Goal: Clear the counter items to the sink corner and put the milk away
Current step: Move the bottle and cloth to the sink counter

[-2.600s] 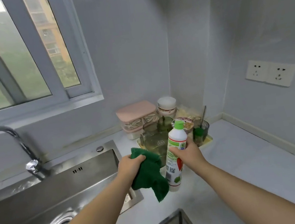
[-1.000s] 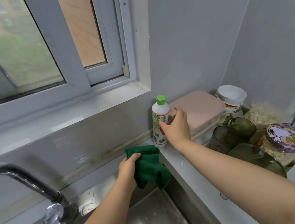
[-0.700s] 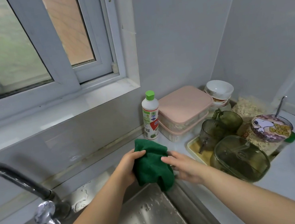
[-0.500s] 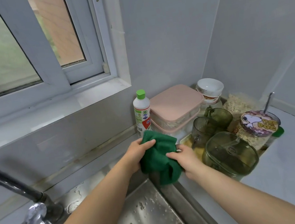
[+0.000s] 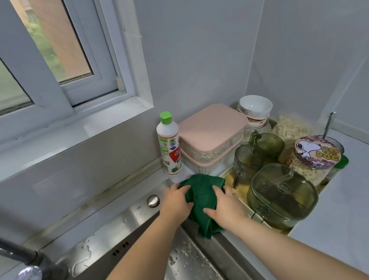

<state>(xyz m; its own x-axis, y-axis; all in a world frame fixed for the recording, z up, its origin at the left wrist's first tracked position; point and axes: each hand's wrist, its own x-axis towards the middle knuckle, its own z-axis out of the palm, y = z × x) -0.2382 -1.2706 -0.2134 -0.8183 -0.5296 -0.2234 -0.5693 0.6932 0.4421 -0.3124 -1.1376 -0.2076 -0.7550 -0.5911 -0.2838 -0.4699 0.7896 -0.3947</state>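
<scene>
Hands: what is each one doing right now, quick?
Left hand: grips the green cloth.
Right hand: holds the green cloth too.

We see pale grey walls [image 5: 200,42] meeting in a corner, and a white-framed sliding window [image 5: 25,67] upper left with daylight and greenery outside, white sill [image 5: 71,134] below. Steel sink [image 5: 131,223] with wet rim, dark faucet [image 5: 9,251] left, white counter [image 5: 366,209] right. Light is soft and even.
</scene>
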